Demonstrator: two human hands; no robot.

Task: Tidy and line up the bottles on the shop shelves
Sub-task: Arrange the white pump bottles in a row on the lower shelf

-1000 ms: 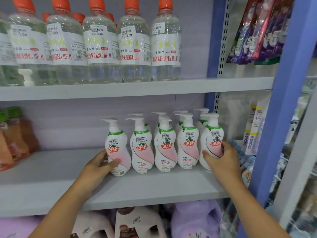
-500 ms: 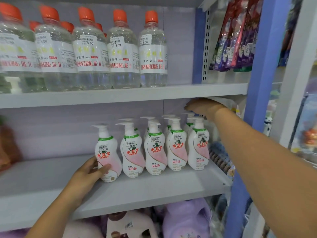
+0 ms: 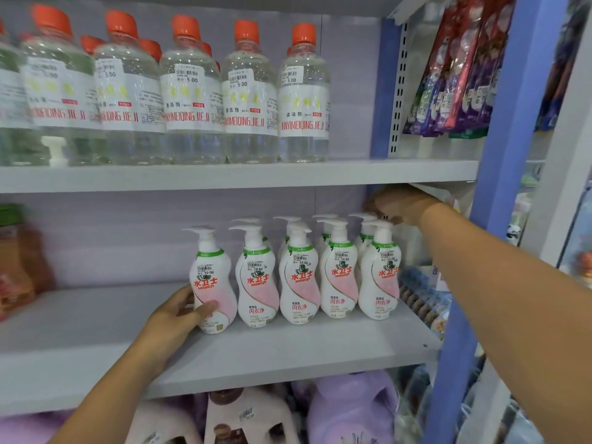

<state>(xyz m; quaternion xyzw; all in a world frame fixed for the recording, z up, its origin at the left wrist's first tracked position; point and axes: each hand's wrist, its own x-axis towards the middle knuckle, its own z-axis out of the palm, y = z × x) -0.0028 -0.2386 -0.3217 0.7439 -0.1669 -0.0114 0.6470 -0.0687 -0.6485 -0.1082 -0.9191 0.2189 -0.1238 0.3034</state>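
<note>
Head view: two shop shelves seen from the front, both forearms reaching in.
Pump bottles [image 3: 298,274]: white with pink swirl, green neck band and white pump heads; five stand in a front row on the middle shelf [image 3: 288,350], more behind them, all between the two hands.
Label text: red "水卫士" over "seaways", "内衣净" lower down; small price stickers read "10.00".
Leftmost pump bottle [image 3: 212,280]: upright, a small gap apart from its neighbour, at the end of the row.
Left hand [image 3: 179,315]: grips the lower body of the leftmost pump bottle, thumb across the front, fingers round its far side.
Right hand [image 3: 397,205]: raised above and behind the right end of the row, just under the upper shelf [image 3: 384,171]; fingers curled, but whether they hold anything cannot be told.
Clear bottles [image 3: 246,97]: orange caps, on the upper shelf above both hands; labels end "…NYIMEIQING JIE JI", with "清洁剂" and stickers reading "5.00".
Hanging packets [image 3: 455,75]: purple and red, above the right forearm; print too blurred to read.
Purple jug [image 3: 352,408]: below the middle shelf, under the row.
Blue upright [image 3: 512,123]: frame post right of the right hand.
</note>
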